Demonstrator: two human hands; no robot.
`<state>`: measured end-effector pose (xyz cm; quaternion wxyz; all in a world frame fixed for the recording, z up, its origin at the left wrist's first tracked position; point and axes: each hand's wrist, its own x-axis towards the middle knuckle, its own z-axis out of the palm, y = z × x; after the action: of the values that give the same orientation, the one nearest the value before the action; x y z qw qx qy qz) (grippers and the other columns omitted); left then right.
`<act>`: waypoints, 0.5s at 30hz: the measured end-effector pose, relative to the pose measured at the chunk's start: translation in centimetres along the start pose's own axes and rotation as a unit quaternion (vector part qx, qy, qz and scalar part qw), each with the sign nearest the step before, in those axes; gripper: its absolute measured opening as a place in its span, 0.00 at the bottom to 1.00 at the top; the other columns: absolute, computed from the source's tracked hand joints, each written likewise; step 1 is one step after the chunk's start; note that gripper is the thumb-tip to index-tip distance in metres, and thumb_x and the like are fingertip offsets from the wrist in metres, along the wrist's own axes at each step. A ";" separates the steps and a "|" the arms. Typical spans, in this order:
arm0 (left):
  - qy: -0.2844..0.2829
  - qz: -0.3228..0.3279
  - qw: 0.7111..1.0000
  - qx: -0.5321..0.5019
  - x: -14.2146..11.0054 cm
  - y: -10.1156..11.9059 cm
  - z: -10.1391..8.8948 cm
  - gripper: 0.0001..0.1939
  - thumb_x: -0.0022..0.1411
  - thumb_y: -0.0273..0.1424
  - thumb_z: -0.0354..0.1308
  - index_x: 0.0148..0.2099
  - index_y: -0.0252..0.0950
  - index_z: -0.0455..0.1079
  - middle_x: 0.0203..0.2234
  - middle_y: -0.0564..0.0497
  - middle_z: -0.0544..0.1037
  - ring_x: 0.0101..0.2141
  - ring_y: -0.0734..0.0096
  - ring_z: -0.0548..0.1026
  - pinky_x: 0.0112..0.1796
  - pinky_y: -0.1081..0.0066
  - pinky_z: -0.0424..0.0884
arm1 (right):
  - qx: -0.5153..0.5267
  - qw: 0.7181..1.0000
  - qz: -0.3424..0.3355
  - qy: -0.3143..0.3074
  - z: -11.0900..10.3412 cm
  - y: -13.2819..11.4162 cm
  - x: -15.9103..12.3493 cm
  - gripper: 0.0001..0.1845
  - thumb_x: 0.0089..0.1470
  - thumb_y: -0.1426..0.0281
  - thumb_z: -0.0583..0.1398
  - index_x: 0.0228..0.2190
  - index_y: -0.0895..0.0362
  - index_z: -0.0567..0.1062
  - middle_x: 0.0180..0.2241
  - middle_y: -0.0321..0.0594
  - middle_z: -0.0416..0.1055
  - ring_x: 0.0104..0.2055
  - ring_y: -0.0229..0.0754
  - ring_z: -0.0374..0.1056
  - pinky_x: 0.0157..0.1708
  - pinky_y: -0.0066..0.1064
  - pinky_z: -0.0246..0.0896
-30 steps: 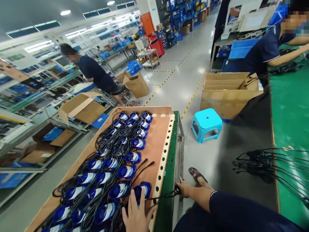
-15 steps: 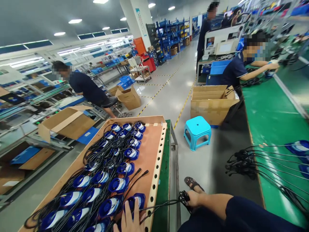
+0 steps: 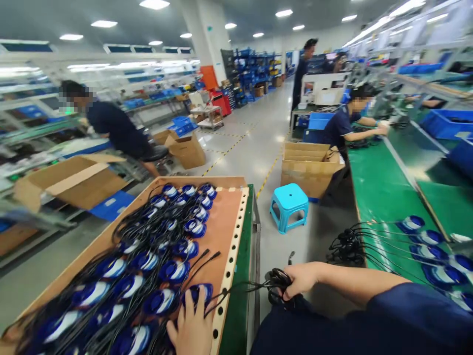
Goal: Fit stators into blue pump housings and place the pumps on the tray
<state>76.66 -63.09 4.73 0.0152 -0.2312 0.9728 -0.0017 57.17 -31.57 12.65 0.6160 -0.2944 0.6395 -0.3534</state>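
Note:
My left hand rests with fingers spread on a round blue-and-white device at the near right of a shallow wooden tray. Black cords run from there over the tray's perforated edge to my right hand. That hand is closed round a coiled bundle of black cable, held in front of my body, right of the tray. Rows of similar blue devices with tangled black cords fill the tray's left and middle. Two loose cord ends with plugs lie on the bare wood.
To the right is a green workbench with several blue devices whose cords hang over its edge. A turquoise stool stands on the floor between, before a cardboard box. Co-workers sit at the left and right benches.
My view has turned right, showing more of the green bench. My right hand has lifted the cable bundle slightly. My left hand stays on the device in the tray.

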 end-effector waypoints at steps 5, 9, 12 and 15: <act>0.027 0.004 0.999 -0.040 -0.6 0.8 -1.6 0.26 0.69 0.36 0.53 0.67 0.47 0.64 0.67 0.43 0.64 0.64 0.46 0.63 0.63 0.40 0.55 | 0.076 0.986 -0.108 -0.102 -3.2 -9.4 3.0 0.20 0.56 0.54 0.63 0.37 0.60 0.71 0.32 0.39 0.72 0.32 0.38 0.69 0.37 0.29 0.67; 0.070 -0.002 0.994 -0.086 -0.9 0.9 -1.3 0.37 0.66 0.43 0.59 0.72 0.37 0.55 0.65 0.36 0.67 0.66 0.45 0.62 0.65 0.40 0.53 | -0.021 0.984 -0.156 -0.083 -8.0 -15.7 10.6 0.24 0.59 0.50 0.62 0.36 0.61 0.73 0.30 0.41 0.73 0.30 0.40 0.69 0.32 0.30 0.68; 0.170 -0.038 0.980 -0.097 -2.3 2.3 -1.3 0.49 0.65 0.45 0.60 0.75 0.29 0.38 0.67 0.28 0.61 0.68 0.45 0.58 0.64 0.43 0.59 | -0.139 0.968 -0.203 -0.040 -10.1 -20.0 16.9 0.20 0.60 0.55 0.61 0.33 0.62 0.74 0.26 0.38 0.72 0.29 0.40 0.68 0.31 0.30 0.67; 0.224 -0.070 0.969 -0.075 -3.3 5.2 -1.7 0.53 0.64 0.43 0.62 0.75 0.31 0.32 0.72 0.27 0.44 0.71 0.41 0.48 0.63 0.42 0.60 | -0.275 0.936 -0.219 0.007 -10.0 -24.5 22.1 0.10 0.61 0.66 0.59 0.33 0.62 0.74 0.31 0.40 0.75 0.36 0.42 0.71 0.38 0.30 0.67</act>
<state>77.20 -56.99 6.46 -0.2208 -0.2928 0.9302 0.0180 44.30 -62.78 19.66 0.4141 -0.5826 0.6354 -0.2922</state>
